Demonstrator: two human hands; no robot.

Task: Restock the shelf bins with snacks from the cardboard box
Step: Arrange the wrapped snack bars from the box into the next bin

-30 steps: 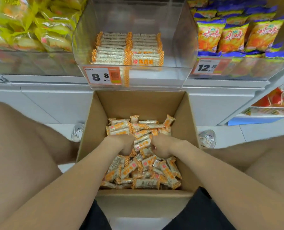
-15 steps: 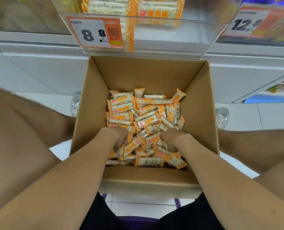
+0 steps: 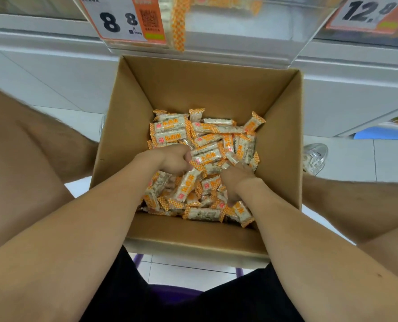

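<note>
Nearest the camera, two bare forearms reach forward and down into an open cardboard box (image 3: 133,126) that sits between the person's knees. The left hand (image 3: 170,160) is curled into a loose fist with its grip closed around wrapped snacks (image 3: 207,154) near the middle of the pile. The right hand (image 3: 235,180) is dug in palm down just beside it, fingers buried among the orange and white packets, so I cannot tell how much its grip holds. The snacks lie loose, heaped toward the box's near side. Beyond the box stands the white shelf base, and above it the clear shelf bin (image 3: 240,22) with an orange price tag (image 3: 123,19), only its lower edge in view. The likely trouble: slippery wrappers could slide from an overfull handful on the lift to the bin and fall to the floor
</note>
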